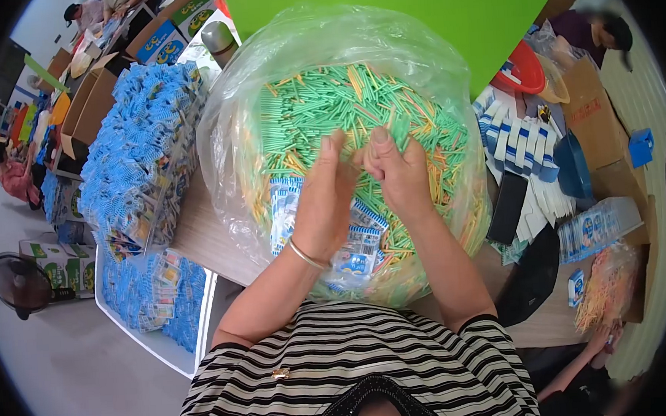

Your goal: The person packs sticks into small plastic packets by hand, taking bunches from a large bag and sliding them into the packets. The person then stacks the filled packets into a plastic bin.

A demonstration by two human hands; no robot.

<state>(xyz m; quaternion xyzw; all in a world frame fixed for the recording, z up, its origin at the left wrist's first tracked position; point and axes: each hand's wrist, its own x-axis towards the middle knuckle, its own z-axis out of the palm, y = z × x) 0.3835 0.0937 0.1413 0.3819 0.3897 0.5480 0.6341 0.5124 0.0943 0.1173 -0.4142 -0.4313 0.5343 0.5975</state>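
A large clear plastic bag (225, 131) stands open in front of me, full of thin green, yellow and orange sticks (304, 107). Over the sticks, near the middle, are both my hands. My left hand (325, 201) has its thumb up and its fingers curled inward; what it holds, if anything, is hidden. Close beside it, my right hand (399, 173) is closed, thumb against the curled fingers, with a few green sticks at its fingertips. Blue and white printed packets (355, 256) lie on the sticks below and beside my left hand.
Left are a tall pile of blue packets (141, 128) and a white bin (196, 346) of more packets. Boxes (531, 146), a black phone (509, 207) and a red basin (527, 70) are at right. Other people are at the far left, upper right and lower right.
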